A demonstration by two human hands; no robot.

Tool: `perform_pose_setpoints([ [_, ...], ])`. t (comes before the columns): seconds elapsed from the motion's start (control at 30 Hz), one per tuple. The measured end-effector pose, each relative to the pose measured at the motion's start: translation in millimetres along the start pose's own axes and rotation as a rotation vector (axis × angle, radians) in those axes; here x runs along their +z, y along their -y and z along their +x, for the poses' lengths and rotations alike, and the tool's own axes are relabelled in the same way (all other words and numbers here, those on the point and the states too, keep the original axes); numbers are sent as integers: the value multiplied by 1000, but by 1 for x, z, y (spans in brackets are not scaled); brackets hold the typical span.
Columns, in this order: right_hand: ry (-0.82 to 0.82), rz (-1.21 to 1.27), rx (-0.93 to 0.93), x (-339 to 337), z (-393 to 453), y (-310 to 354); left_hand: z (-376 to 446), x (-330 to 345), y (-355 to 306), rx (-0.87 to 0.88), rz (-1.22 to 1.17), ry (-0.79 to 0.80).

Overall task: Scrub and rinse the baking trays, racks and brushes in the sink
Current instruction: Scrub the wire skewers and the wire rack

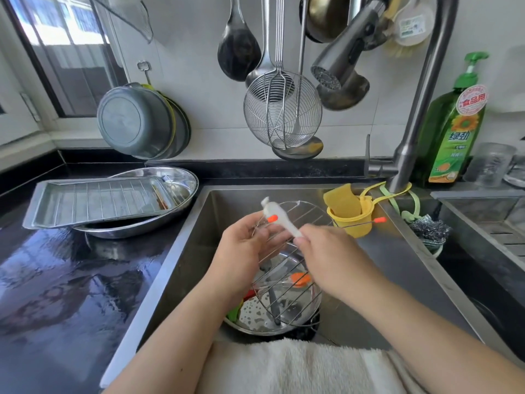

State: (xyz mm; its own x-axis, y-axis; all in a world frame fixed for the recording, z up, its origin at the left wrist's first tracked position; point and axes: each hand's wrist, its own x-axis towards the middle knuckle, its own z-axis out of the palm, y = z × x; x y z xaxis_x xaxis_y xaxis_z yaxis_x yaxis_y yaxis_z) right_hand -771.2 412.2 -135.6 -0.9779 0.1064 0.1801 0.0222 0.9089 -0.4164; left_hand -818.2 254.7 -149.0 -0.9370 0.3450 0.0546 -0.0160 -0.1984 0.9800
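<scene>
You have the round wire rack [295, 260] tilted up over the sink [369, 265], its lower edge down in the steel bowl [284, 325] that sits on the sink floor. Your left hand [250, 248] holds the rack's upper left edge, fingers curled round the wire near an orange-tipped leg [272, 218]. Your right hand [326, 251] grips the handle of a white brush [279, 216], fingers closed on it, with the head laid against the rack's upper part. I judge you are in the middle of scrubbing this rack.

Under the rack, the bowl holds soapy water and more utensils: a dark-handled piece, something orange [300, 279], and a bit of green at the left rim; what each one is I cannot tell through the wires. These look still to be washed.

On the desk to the left of the sink a rectangular baking tray [51, 206] with a wire rack [113, 197] in it rests across an oval steel dish [181, 180]. Whether that pile is already washed or waiting, the view does not settle; a brown smear near the tray's right end suggests it may need more work.

No water runs from the faucet head [335, 72], so rinsing remains. A yellow sponge holder [349, 217] hangs at the sink's far right corner, and a green soap bottle [451, 132] stands behind it.
</scene>
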Motion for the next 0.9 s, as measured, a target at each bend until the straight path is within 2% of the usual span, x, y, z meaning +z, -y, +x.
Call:
perform_pose_setpoints([
  [0.07, -64, -26, 96, -6, 4, -7, 1, 0, -1, -45, -86, 9],
  [0.2, 91, 67, -102, 5, -11, 13, 1, 0, -4, -74, -197, 1],
  [0.23, 106, 68, -102, 5, -13, 14, 1, -1, -5, -86, -230, 0],
  [0.37, -55, -32, 94, -8, 2, -6, 0, -1, -7, -123, -273, 62],
  [0.53, 101, 12, -87, -1, -16, 14, 1, -1, -7, -125, -296, 14],
  [0.7, -121, -79, 177, -13, 5, -24, 0, -1, -8, -111, -350, -2],
  [0.9, 28, -24, 60, 1, -5, -8, 3, -4, -10, -80, -424, -60],
])
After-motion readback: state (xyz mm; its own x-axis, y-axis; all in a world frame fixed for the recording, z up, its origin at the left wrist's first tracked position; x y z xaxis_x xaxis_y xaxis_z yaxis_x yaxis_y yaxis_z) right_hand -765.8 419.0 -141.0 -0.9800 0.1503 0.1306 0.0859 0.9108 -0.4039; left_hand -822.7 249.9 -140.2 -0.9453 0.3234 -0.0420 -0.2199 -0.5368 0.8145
